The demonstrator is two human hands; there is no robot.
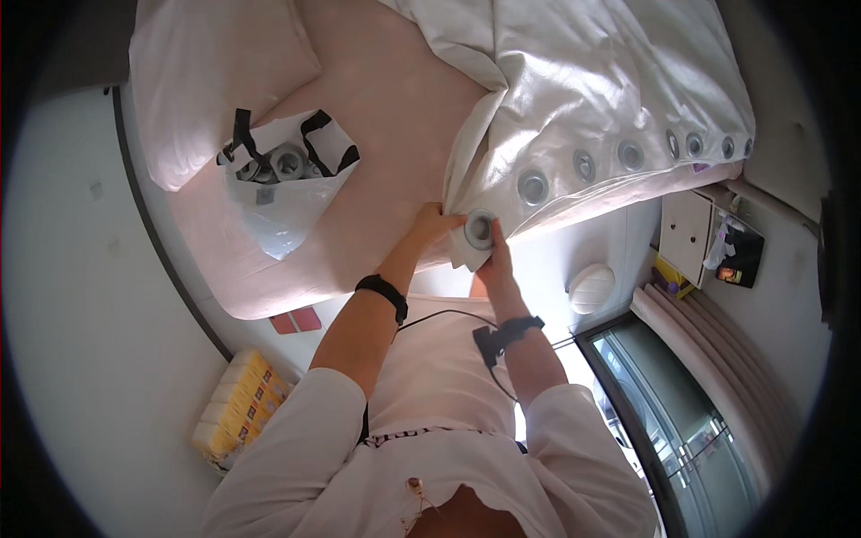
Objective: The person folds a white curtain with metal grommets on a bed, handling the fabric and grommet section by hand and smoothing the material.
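A white curtain lies across the bed, with a row of grey eyelet rings along its near edge. At its near left corner, my two hands hold up one grey eyelet ring. My left hand pinches the curtain's edge at the ring's left side. The fingers of my right hand close on the ring's right and lower side. Whether that ring is one piece or two pressed together, I cannot tell. To the left, a white plastic bag with black handles stands open, several grey rings inside.
Under the bag and curtain is a bed with a pink sheet; a pillow lies at its far left. Yellow packs stand on the floor at left. At right are a round white stool, a cabinet and a glass door.
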